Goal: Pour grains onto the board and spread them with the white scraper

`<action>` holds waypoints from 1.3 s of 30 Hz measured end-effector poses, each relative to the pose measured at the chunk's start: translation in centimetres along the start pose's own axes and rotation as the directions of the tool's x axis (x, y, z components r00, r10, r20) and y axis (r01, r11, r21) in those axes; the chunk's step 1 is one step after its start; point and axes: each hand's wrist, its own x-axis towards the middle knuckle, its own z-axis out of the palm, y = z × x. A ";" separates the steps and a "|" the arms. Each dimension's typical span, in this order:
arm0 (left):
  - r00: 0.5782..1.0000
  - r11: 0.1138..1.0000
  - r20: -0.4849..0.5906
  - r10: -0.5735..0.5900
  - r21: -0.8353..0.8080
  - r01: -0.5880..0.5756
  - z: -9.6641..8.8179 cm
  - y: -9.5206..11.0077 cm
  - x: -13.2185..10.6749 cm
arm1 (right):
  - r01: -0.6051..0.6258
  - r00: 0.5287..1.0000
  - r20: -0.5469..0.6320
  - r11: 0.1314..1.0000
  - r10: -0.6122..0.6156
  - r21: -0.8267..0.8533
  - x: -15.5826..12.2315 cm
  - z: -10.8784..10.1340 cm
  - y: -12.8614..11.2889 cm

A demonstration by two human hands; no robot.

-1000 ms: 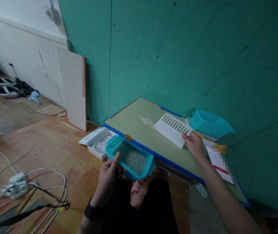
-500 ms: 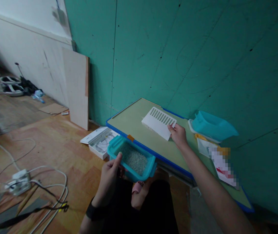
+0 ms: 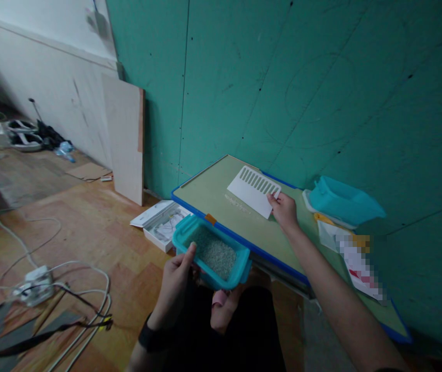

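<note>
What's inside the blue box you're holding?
Small pale grains fill the blue box, held by the left hand. They cover its bottom, so anything beneath is hidden.

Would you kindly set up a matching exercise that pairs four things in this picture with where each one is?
Things:
1. slotted white card
2. teal container of grains
3. open white box
4. second teal tub

Places:
A. on the wooden floor beside the desk
B. held by the left hand at the desk's near edge
C. at the back of the desk, near the green wall
D. on the desk top, held by the right hand

Pairs: 1-D, 2-B, 3-A, 4-C
</note>
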 end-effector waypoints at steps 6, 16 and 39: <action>0.999 1.000 -0.026 -0.019 0.005 0.019 0.1 -0.1 0.2 | 0.048 0.999 -0.008 0.997 -0.049 -0.057 -0.2 0.1 -0.1; 1.000 1.000 0.007 0.004 -0.020 -0.004 0.1 0.3 -0.2 | 0.118 0.993 0.015 0.987 -0.117 -0.113 -1.0 -0.2 -1.3; 1.000 0.999 -0.014 0.008 0.044 -0.008 0.0 0.0 0.0 | 0.218 0.975 0.065 0.962 -0.210 -0.162 -1.8 0.1 -1.2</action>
